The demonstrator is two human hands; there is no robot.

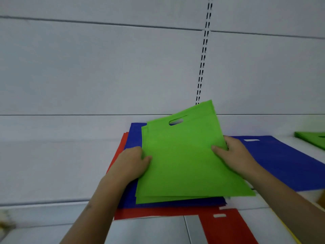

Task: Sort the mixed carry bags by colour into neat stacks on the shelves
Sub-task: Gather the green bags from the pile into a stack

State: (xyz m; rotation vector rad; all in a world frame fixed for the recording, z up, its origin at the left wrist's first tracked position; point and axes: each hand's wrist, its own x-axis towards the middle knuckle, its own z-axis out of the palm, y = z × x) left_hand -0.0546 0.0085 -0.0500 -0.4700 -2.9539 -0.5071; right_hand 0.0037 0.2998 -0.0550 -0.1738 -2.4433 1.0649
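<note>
Both hands, left hand [131,162] and right hand [230,152], pinch the green bag bundle [182,161] by its sides above the blue bags [135,134]. Pulling-out-greens step, I'd say; next, carry them to the green stack [311,139] far right.

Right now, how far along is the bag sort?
Early. Done: a small green stack on the shelf at far right. In hand: left hand and right hand grip a green bundle. Left: blue bags and red bags lie overlapped, unsorted.

Two hands [131,164] [235,155], three colours of carry bags — green stacks [184,164] two, blue [281,161] two, red [226,226] two
</note>
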